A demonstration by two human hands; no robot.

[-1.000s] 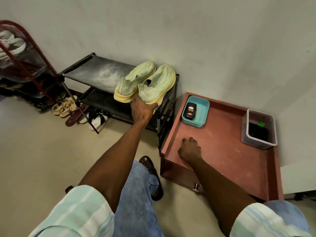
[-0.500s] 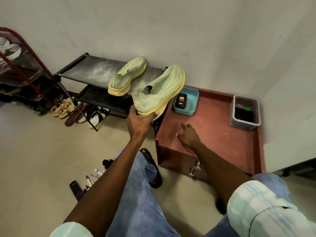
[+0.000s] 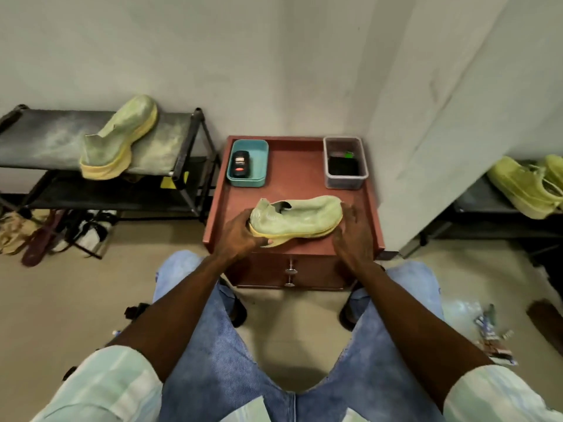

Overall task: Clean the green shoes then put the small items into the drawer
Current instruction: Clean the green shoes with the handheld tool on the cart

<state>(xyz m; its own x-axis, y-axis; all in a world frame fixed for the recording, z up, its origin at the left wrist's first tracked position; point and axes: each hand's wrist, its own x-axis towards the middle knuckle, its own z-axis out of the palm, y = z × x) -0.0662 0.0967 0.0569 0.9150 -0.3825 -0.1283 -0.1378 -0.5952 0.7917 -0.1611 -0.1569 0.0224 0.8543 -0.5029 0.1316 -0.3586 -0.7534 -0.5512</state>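
Note:
A dusty green shoe [image 3: 300, 215] with a yellow sole lies across the front of the red cabinet top [image 3: 292, 166]. My left hand [image 3: 239, 236] grips its heel end. Fingers of my right hand [image 3: 353, 233] rest against its toe end. The second green shoe [image 3: 122, 138] sits on the top shelf of the black shoe rack [image 3: 45, 138] to the left. Below the cabinet top, the drawer front [image 3: 291, 272] with two metal knobs is closed.
A teal tray [image 3: 262, 147] holding a black polish bottle [image 3: 240, 164] and a clear box [image 3: 345, 162] with dark contents stand at the cabinet's back. Sandals [image 3: 45, 236] lie under the rack. Small packets [image 3: 493, 339] lie on the floor at right. A mirror reflects green shoes [image 3: 530, 184].
My left hand carried one shoe off the rack and rightward onto the cabinet top. My right hand lifted from the cabinet top and came against the shoe's toe.

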